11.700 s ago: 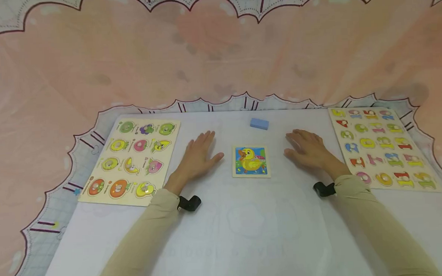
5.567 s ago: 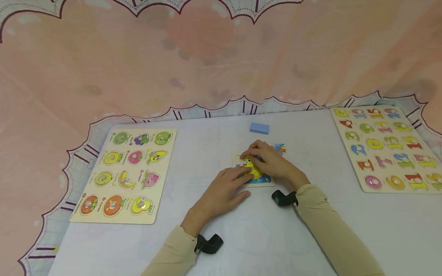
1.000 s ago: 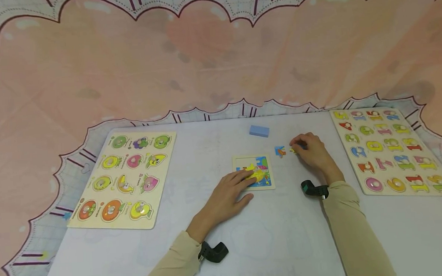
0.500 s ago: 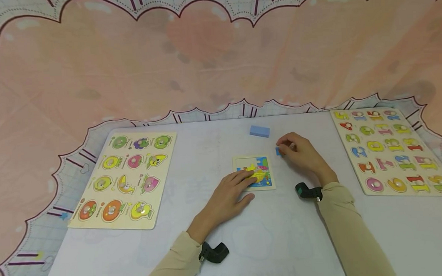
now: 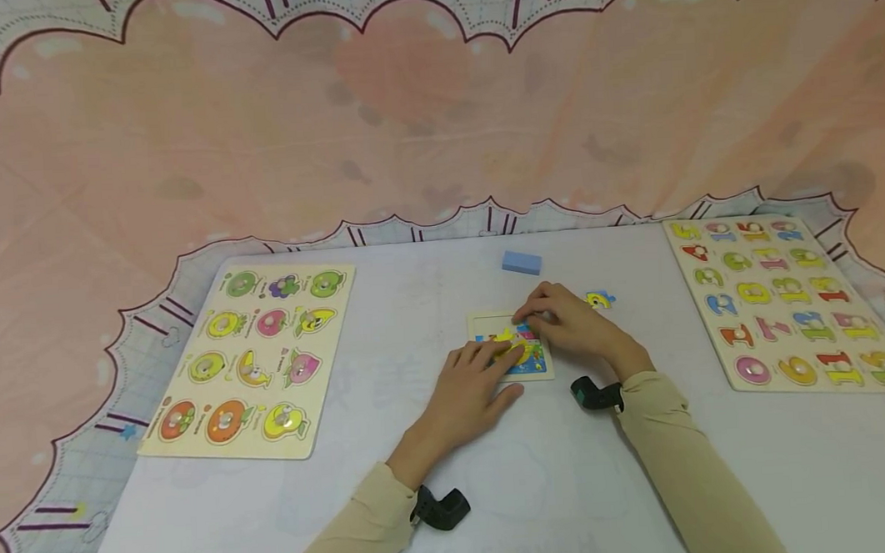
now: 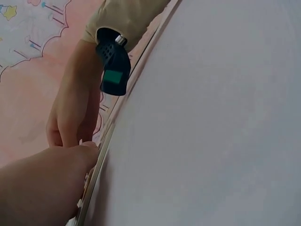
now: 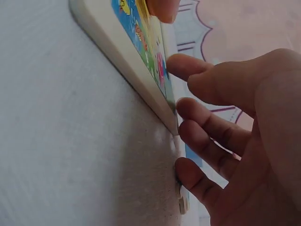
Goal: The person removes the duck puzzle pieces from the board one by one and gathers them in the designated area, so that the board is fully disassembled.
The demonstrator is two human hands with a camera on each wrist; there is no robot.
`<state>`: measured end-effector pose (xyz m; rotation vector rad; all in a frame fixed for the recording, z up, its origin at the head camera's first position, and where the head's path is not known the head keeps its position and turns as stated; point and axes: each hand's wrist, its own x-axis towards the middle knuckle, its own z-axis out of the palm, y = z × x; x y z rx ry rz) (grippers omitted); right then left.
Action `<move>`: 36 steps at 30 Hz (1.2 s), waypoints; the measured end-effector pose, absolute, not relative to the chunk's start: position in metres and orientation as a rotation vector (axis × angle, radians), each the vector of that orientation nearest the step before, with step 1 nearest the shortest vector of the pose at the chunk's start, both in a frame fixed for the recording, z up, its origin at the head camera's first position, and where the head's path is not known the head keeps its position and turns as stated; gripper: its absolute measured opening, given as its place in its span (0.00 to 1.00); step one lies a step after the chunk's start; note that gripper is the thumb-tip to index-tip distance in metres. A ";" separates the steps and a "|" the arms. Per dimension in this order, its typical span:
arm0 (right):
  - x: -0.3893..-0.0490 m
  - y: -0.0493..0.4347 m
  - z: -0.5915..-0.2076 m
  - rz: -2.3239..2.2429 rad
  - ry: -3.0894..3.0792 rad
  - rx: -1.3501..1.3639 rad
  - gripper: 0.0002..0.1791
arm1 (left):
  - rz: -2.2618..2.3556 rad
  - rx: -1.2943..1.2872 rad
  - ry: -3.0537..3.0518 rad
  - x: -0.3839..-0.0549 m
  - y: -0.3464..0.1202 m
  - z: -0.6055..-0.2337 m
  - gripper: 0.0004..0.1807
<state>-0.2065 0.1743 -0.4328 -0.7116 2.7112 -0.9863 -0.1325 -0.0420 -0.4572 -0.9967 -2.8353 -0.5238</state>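
Note:
A small duck puzzle (image 5: 511,376) in a pale wooden frame lies mid-table, with bare wood showing in its upper left. My left hand (image 5: 467,392) rests on its lower left with fairly straight fingers. At the upper right edge, my right hand (image 5: 576,328) pinches a small puzzle piece between thumb and forefinger; the fingers hide it. Its other fingers (image 7: 207,136) curl loosely beside the frame (image 7: 127,80) in the right wrist view. A loose yellow-and-blue puzzle piece (image 5: 600,299) lies just behind the right hand.
A light blue block (image 5: 521,262) sits beyond the puzzle. On the left lies a fruit puzzle board (image 5: 252,362), on the right a number puzzle board (image 5: 790,308). A patterned cloth (image 5: 435,135) hangs behind the white table (image 5: 544,488).
Pieces have come out of the complete duck picture. My right hand has moved left from the loose pieces to the puzzle's top edge, uncovering the yellow piece. My left hand has shifted slightly right.

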 end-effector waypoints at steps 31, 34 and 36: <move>-0.208 0.174 -0.434 -1.236 2.581 -0.632 0.06 | -0.464 -0.942 -2.753 -0.135 -0.033 -0.462 0.24; -0.209 0.179 -0.434 -1.246 2.595 -0.626 0.06 | -0.476 -0.942 -2.754 -0.135 -0.033 -0.461 0.24; -0.210 0.184 -0.433 -1.258 2.600 -0.619 0.07 | -0.475 -0.940 -2.755 -0.135 -0.033 -0.462 0.24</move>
